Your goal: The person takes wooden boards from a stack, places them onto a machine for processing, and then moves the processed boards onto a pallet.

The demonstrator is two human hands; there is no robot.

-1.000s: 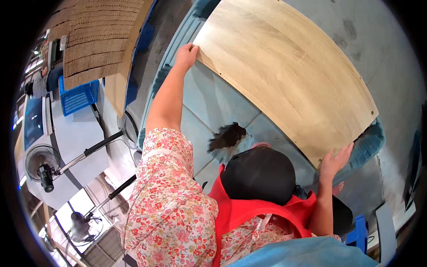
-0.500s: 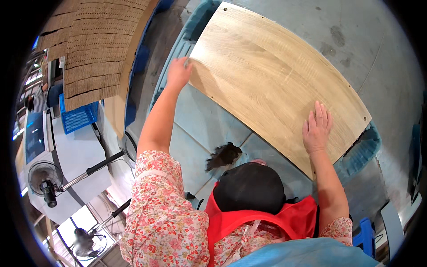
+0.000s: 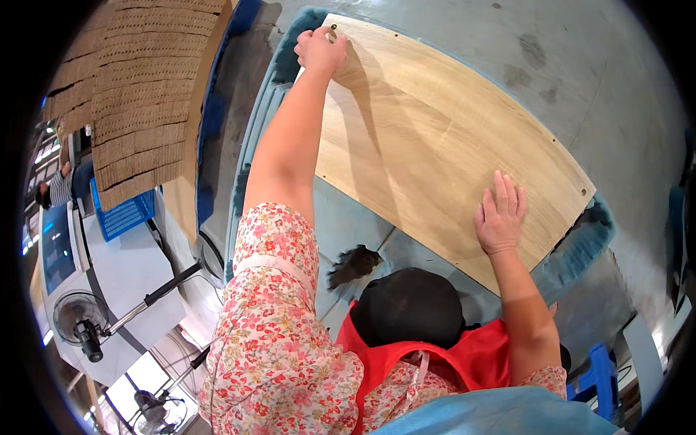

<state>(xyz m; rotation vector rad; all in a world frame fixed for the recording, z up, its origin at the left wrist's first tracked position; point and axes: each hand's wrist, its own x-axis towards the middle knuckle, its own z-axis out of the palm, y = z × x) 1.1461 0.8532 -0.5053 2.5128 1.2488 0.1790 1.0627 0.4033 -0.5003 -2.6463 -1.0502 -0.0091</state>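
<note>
A large light wood-grain board with small holes along its edges lies flat on a blue padded support. My left hand is at the board's far left corner, its fingers bent and drawn together beside a small round brass-coloured fitting. Whatever those fingers hold, if anything, is too small to make out. Toward the right end, my right hand rests palm down on the board, fingers stretched out. Another small round fitting shows at the right corner.
Stacked brown corrugated cardboard stands at the far left, with a blue plastic basket beside it. Two fans, one a black fan, stand at the lower left. The support's covering has a dark torn hole. A blue stool is at the lower right.
My left hand has moved from the board's left edge up to the far left corner. My right hand stays flat on the board. The board appears shifted slightly left and down in view.
</note>
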